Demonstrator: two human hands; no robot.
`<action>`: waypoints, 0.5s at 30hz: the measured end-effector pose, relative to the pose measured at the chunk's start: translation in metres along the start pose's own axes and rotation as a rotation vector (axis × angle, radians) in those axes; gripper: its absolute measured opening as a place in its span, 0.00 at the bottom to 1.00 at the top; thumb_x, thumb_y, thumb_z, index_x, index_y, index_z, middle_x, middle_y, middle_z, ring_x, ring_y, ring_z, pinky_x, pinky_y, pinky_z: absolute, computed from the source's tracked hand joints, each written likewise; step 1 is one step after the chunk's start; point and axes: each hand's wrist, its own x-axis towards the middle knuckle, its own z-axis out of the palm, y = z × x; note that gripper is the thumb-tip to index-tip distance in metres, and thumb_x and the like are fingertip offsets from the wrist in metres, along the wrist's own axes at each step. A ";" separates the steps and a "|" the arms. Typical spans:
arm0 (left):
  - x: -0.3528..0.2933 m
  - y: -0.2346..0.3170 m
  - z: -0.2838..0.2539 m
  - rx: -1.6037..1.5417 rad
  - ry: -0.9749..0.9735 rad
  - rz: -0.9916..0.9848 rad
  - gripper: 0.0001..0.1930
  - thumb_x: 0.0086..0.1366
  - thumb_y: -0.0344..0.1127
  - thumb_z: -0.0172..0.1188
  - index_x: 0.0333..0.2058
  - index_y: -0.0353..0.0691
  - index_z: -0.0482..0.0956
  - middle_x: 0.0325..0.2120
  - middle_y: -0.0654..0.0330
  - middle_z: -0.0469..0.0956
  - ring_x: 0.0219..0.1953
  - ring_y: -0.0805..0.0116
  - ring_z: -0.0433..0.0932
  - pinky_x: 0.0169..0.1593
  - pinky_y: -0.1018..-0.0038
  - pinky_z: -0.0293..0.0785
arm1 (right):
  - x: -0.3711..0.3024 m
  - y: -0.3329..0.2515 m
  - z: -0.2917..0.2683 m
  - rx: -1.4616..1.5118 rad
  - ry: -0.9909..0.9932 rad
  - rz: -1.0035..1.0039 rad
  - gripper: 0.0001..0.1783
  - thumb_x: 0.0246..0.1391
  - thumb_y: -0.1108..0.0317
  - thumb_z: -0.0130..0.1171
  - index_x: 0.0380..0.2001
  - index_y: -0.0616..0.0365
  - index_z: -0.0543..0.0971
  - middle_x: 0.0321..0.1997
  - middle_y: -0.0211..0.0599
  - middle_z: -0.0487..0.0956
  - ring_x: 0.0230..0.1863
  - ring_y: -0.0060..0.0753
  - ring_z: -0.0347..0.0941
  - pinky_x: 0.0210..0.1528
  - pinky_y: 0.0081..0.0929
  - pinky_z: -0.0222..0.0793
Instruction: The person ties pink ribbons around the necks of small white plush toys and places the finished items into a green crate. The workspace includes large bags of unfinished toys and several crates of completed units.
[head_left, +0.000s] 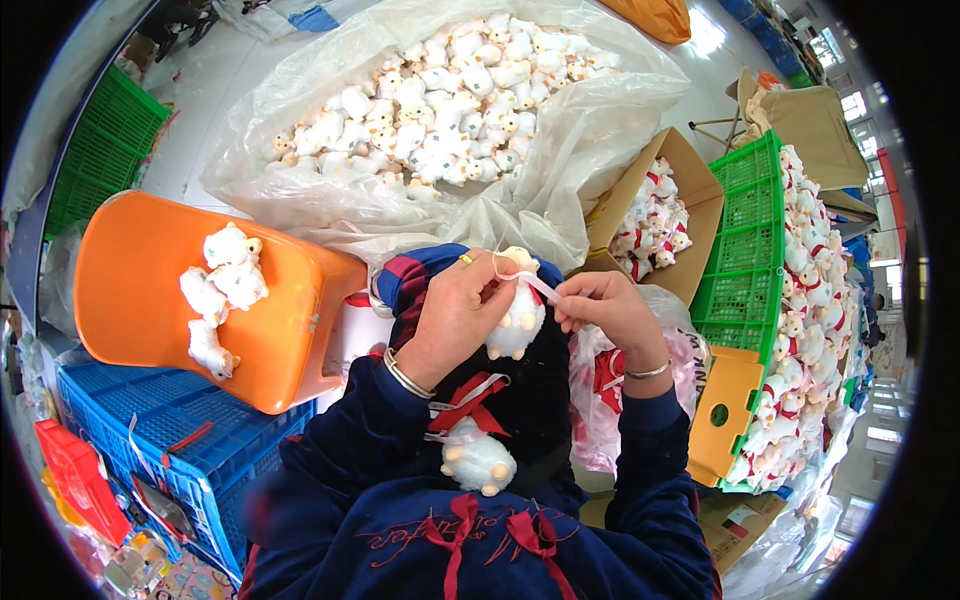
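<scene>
In front of me a small white plush animal (519, 328) is upright, its head partly behind my fingers. A thin pale ribbon (541, 287) runs around its neck. My left hand (462, 312) is closed, pinching the ribbon at the toy's neck. From the other side, my right hand (612, 312) pinches the ribbon's end between thumb and fingers, pulling it out to the right. On my lap lies a second white plush animal (480, 462), with a red ribbon piece (478, 404) and a white strip beside it.
Beyond my knees a clear plastic sheet (270, 190) holds a heap of white plush toys (430, 110). At left stand an orange stool (140, 290) with several toys and a blue crate (215, 435). Rightward are a cardboard box (700, 185) and a green crate (740, 270) of red-scarved toys.
</scene>
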 end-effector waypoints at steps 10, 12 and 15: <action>-0.002 -0.006 0.001 -0.035 0.016 0.024 0.09 0.62 0.25 0.67 0.41 0.35 0.80 0.31 0.53 0.80 0.31 0.61 0.81 0.34 0.71 0.76 | 0.018 -0.024 0.034 -0.149 -0.020 -0.264 0.07 0.58 0.71 0.66 0.36 0.65 0.83 0.29 0.25 0.80 0.33 0.15 0.72 0.37 0.20 0.69; -0.003 -0.008 0.001 -0.014 0.028 0.041 0.10 0.62 0.25 0.67 0.42 0.36 0.80 0.31 0.53 0.80 0.30 0.60 0.81 0.34 0.70 0.76 | 0.022 -0.029 0.042 -0.215 0.059 -0.207 0.08 0.58 0.70 0.66 0.35 0.65 0.82 0.26 0.24 0.78 0.30 0.16 0.71 0.35 0.21 0.69; -0.003 -0.006 0.000 0.033 0.034 0.067 0.09 0.62 0.25 0.67 0.41 0.36 0.80 0.31 0.53 0.80 0.30 0.59 0.81 0.34 0.69 0.76 | 0.028 -0.029 0.050 -0.439 0.182 -0.286 0.07 0.56 0.71 0.66 0.32 0.64 0.80 0.23 0.32 0.78 0.25 0.25 0.74 0.31 0.27 0.70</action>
